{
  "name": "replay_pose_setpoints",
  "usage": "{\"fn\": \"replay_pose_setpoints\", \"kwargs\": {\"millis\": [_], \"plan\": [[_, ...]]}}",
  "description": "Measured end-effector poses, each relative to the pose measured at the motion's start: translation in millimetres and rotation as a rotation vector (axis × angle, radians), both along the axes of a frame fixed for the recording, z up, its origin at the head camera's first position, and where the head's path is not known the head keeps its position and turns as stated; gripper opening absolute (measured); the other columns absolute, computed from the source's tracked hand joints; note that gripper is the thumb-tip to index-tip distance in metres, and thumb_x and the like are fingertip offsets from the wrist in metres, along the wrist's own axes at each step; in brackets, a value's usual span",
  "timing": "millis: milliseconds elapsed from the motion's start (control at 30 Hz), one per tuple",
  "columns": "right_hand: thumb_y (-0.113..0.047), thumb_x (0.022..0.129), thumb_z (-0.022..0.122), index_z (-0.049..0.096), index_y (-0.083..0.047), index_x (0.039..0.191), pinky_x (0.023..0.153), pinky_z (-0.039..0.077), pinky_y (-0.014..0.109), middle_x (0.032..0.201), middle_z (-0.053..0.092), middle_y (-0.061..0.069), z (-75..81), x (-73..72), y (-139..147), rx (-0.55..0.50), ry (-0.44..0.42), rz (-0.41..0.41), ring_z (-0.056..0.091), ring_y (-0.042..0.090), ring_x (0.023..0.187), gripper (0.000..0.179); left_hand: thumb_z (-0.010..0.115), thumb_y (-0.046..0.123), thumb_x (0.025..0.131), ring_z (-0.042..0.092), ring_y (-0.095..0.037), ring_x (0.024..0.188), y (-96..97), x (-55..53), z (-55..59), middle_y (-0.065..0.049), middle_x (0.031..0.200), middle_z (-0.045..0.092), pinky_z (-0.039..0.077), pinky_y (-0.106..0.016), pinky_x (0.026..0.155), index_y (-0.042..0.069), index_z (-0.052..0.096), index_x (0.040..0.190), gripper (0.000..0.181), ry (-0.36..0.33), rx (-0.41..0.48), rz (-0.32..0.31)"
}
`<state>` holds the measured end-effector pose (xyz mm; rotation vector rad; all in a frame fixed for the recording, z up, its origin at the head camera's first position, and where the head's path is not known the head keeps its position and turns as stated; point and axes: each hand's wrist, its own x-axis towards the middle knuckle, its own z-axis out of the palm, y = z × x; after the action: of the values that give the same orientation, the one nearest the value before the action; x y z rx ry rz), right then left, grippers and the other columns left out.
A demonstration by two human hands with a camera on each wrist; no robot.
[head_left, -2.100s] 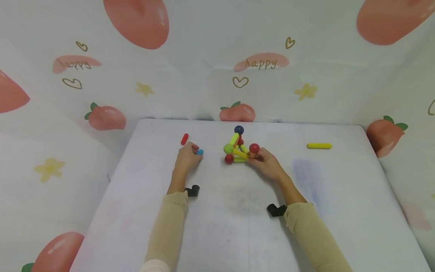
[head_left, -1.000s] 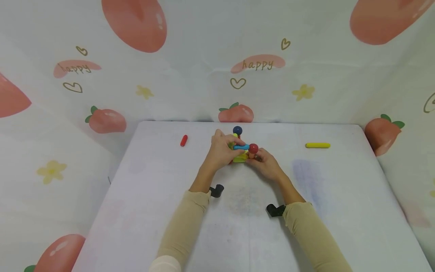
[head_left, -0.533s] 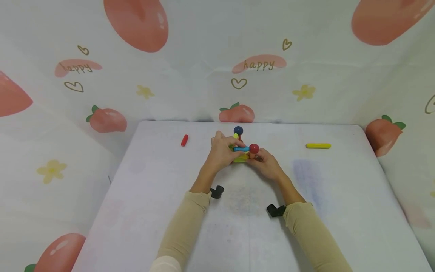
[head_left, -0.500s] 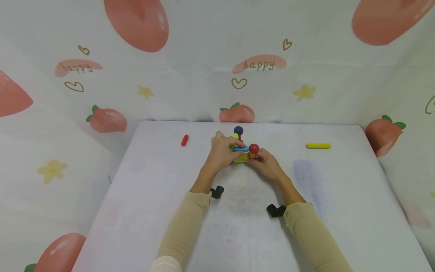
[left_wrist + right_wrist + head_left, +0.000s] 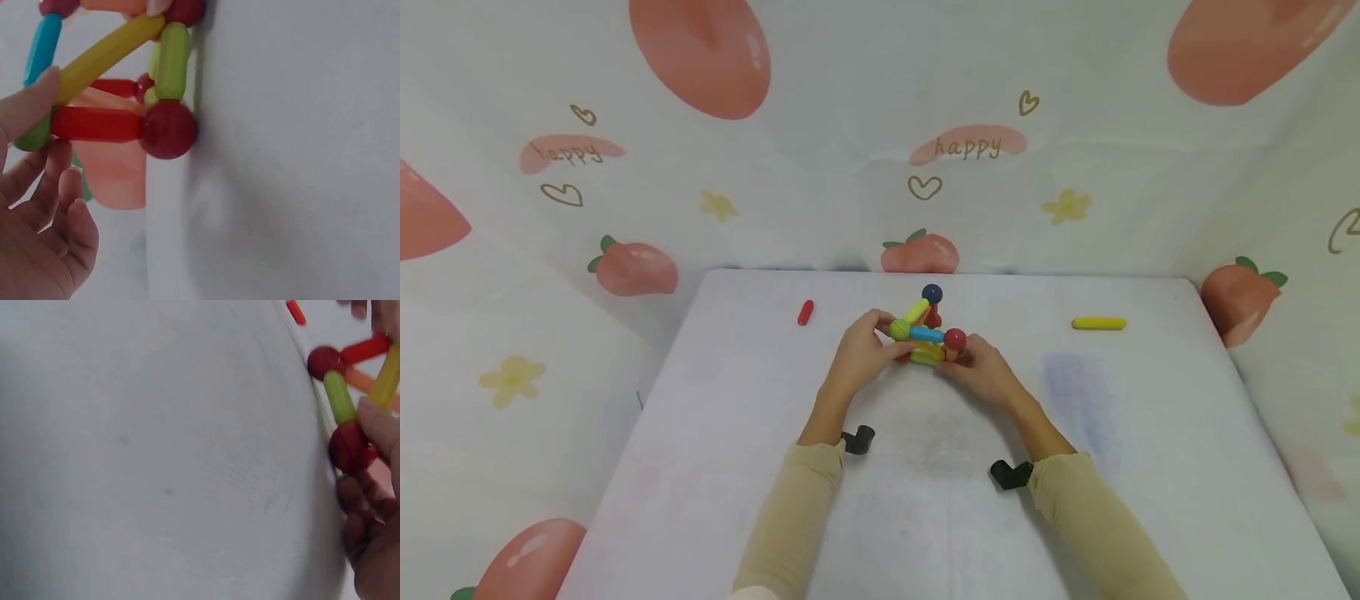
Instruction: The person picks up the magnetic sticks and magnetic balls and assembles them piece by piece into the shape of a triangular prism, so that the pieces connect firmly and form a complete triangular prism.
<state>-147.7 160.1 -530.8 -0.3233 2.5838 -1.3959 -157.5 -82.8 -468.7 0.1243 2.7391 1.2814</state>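
A frame of coloured rods and balls, like a magnetic building set, stands on the table in the head view. A light-blue rod (image 5: 927, 334) spans its green ball (image 5: 899, 330) and upper red ball (image 5: 955, 339); a dark blue ball (image 5: 932, 293) tops the back. My left hand (image 5: 861, 354) pinches the green ball, thumb by the slanting yellow rod (image 5: 106, 56). Below that ball, a red rod (image 5: 97, 124) runs to a bottom red ball (image 5: 169, 130). At the near right corner, my right hand (image 5: 988, 371) grips another bottom red ball (image 5: 349, 447).
On the white table (image 5: 910, 517), a loose red rod (image 5: 806, 312) lies at the back left and a loose yellow rod (image 5: 1099, 323) at the back right. Black wrist cameras (image 5: 859, 440) stick out inward from both wrists. A fruit-print cloth (image 5: 820, 125) hangs behind.
My left hand carried the light-blue rod rightward from the table's left to the frame, where it now bridges two balls. The hand then slid left onto the green ball. My right hand kept its hold.
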Motion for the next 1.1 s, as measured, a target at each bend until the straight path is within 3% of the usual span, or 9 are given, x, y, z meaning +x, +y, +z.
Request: {"fn": "replay_pose_setpoints", "kwargs": {"millis": [133, 267, 400, 467, 600, 767, 833, 933, 1100], "plan": [[-0.036, 0.092, 0.076, 0.069, -0.019, 0.116, 0.092, 0.052, 0.037, 0.114, 0.070, 0.004, 17.8, 3.5, 15, 0.080, -0.069, 0.116, 0.063, 0.023, 0.104, 0.030, 0.079, 0.034, 0.090, 0.063, -0.020, 0.094, -1.9, -1.3, -8.2, -0.002, 0.124, 0.065, 0.057, -0.032, 0.081, 0.016, 0.058, 0.134, 0.052, -0.034, 0.059, 0.031], [-0.031, 0.101, 0.062, 0.062, -0.019, 0.137, 0.096, 0.053, 0.043, 0.136, 0.066, 0.006, 31.0, -7.0, 30, 0.115, -0.126, 0.057, 0.063, 0.028, 0.115, 0.038, 0.075, 0.033, 0.093, 0.065, -0.022, 0.106, -4.6, 2.1, -17.2, -0.005, 0.122, 0.068, 0.056, -0.041, 0.096, 0.014, 0.058, 0.134, 0.048, -0.139, 0.021, 0.077], [-0.026, 0.104, 0.057, 0.045, -0.019, 0.152, 0.106, 0.051, 0.052, 0.155, 0.051, 0.010, 26.8, -22.0, 29, 0.108, -0.129, -0.008, 0.059, 0.034, 0.127, 0.050, 0.076, 0.032, 0.091, 0.063, -0.024, 0.109, 2.6, 11.2, -29.7, -0.005, 0.119, 0.069, 0.053, -0.044, 0.101, 0.010, 0.060, 0.133, 0.051, -0.282, -0.065, 0.001], [-0.024, 0.104, 0.056, 0.040, -0.021, 0.156, 0.109, 0.048, 0.055, 0.158, 0.047, 0.011, 21.5, -28.3, 26, 0.095, -0.124, -0.010, 0.057, 0.037, 0.129, 0.055, 0.078, 0.032, 0.089, 0.062, -0.024, 0.113, 11.1, 14.0, -34.7, -0.006, 0.124, 0.067, 0.053, -0.044, 0.103, 0.008, 0.059, 0.136, 0.056, -0.297, -0.066, -0.050], [-0.021, 0.103, 0.057, 0.043, -0.014, 0.154, 0.110, 0.046, 0.057, 0.152, 0.051, 0.017, 11.9, -36.2, 20, 0.097, -0.050, -0.009, 0.058, 0.040, 0.125, 0.054, 0.081, 0.030, 0.085, 0.059, -0.026, 0.116, 24.7, 14.3, -39.2, -0.010, 0.127, 0.063, 0.052, -0.044, 0.105, 0.004, 0.058, 0.138, 0.063, -0.231, -0.060, -0.129], [-0.020, 0.099, 0.065, 0.060, -0.003, 0.131, 0.098, 0.053, 0.051, 0.127, 0.062, 0.020, 7.8, -28.9, 21, 0.122, 0.052, -0.048, 0.064, 0.037, 0.109, 0.036, 0.085, 0.033, 0.081, 0.056, -0.024, 0.116, 28.3, 13.5, -43.1, -0.010, 0.125, 0.059, 0.052, -0.042, 0.103, 0.007, 0.057, 0.140, 0.071, -0.155, -0.098, -0.191], [-0.023, 0.097, 0.069, 0.063, -0.005, 0.125, 0.090, 0.054, 0.045, 0.120, 0.065, 0.017, 9.1, -22.7, 22, 0.132, 0.047, -0.060, 0.066, 0.032, 0.102, 0.034, 0.086, 0.035, 0.081, 0.057, -0.024, 0.114, 27.3, 13.8, -43.7, -0.009, 0.123, 0.061, 0.052, -0.042, 0.102, 0.008, 0.057, 0.140, 0.072, -0.137, -0.105, -0.185], [-0.027, 0.094, 0.073, 0.063, -0.007, 0.122, 0.082, 0.053, 0.039, 0.115, 0.067, 0.014, 9.8, -13.4, 22, 0.151, 0.042, -0.064, 0.066, 0.028, 0.095, 0.035, 0.086, 0.035, 0.081, 0.060, -0.022, 0.106, 25.6, 14.2, -43.9, -0.006, 0.113, 0.068, 0.053, -0.042, 0.096, 0.009, 0.065, 0.130, 0.059, -0.108, -0.109, -0.145], [-0.032, 0.095, 0.072, 0.061, -0.008, 0.126, 0.084, 0.053, 0.038, 0.115, 0.068, 0.013, 10.9, 0.7, 28, 0.165, 0.019, -0.070, 0.066, 0.026, 0.097, 0.041, 0.084, 0.033, 0.085, 0.062, -0.020, 0.096, 22.7, 9.3, -46.4, -0.001, 0.109, 0.074, 0.053, -0.039, 0.089, 0.014, 0.072, 0.115, 0.038, -0.047, -0.083, -0.076]]}}
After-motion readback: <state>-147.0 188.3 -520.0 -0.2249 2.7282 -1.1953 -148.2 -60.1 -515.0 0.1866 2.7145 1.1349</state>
